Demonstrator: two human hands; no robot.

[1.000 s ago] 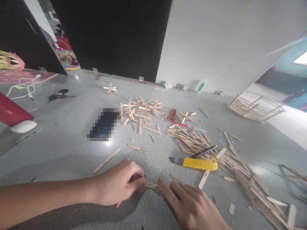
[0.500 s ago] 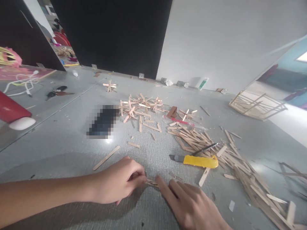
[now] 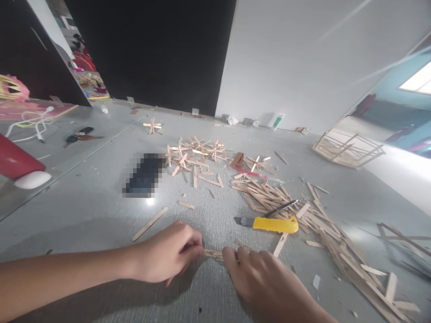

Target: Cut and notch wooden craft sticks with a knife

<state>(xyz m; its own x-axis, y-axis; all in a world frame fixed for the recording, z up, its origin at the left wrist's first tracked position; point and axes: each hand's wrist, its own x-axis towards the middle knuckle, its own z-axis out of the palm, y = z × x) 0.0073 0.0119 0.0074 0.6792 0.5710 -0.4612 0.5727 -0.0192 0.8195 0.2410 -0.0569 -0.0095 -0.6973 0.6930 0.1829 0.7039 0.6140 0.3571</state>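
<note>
My left hand (image 3: 170, 253) is closed in a pinch on one end of a short wooden craft stick piece (image 3: 213, 254) low over the grey table. My right hand (image 3: 257, 276) has its fingers curled together around the other end. Only the middle of the piece shows between the hands; whether it is one stick or two stacked is too small to tell. Beyond my right hand lies a yellow utility knife (image 3: 275, 224), blade to the left. A loose craft stick (image 3: 150, 223) lies past my left wrist, and a shorter piece (image 3: 186, 205) is farther out.
A pile of craft sticks (image 3: 269, 196) with a pen (image 3: 281, 208) spreads to the right. Star-shaped stick pieces (image 3: 198, 150) sit farther back beside a blurred dark phone (image 3: 145, 176). A red bottle (image 3: 20, 159) lies left; a stick frame (image 3: 348, 148) stands back right.
My right hand's forefinger was stretched toward the piece; now its fingers are curled in at the end. More of the piece shows between the hands. The view has shifted slightly.
</note>
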